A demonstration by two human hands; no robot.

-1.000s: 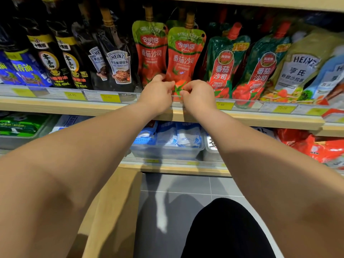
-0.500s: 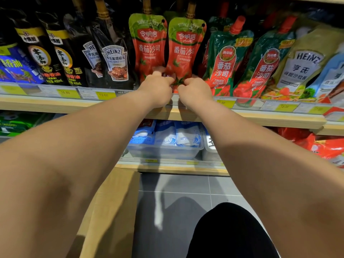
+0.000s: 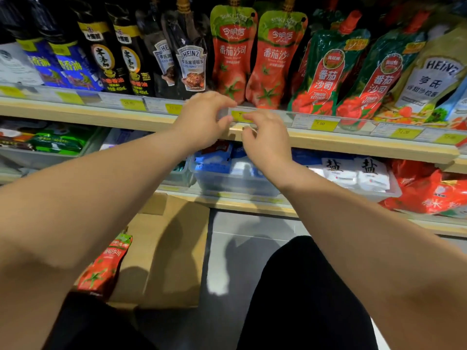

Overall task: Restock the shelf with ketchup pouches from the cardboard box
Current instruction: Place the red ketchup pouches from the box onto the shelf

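Note:
Two red-and-green ketchup pouches stand upright side by side on the wooden shelf, with nothing touching them. My left hand and my right hand hover in front of the shelf edge just below them, fingers loosely curled and holding nothing. The open cardboard box sits on the floor at the lower left. One more ketchup pouch sticks out of it, partly hidden by my left arm.
Dark sauce bottles and black Heinz pouches stand left of the ketchup. Green-red tomato ketchup pouches and a Heinz salad dressing pouch stand right. Salt bags in a clear bin fill the lower shelf. My knees frame grey floor.
Both hands have let go of the right ketchup pouch and drawn back down to the shelf edge. The view has tipped down, bringing the box into sight.

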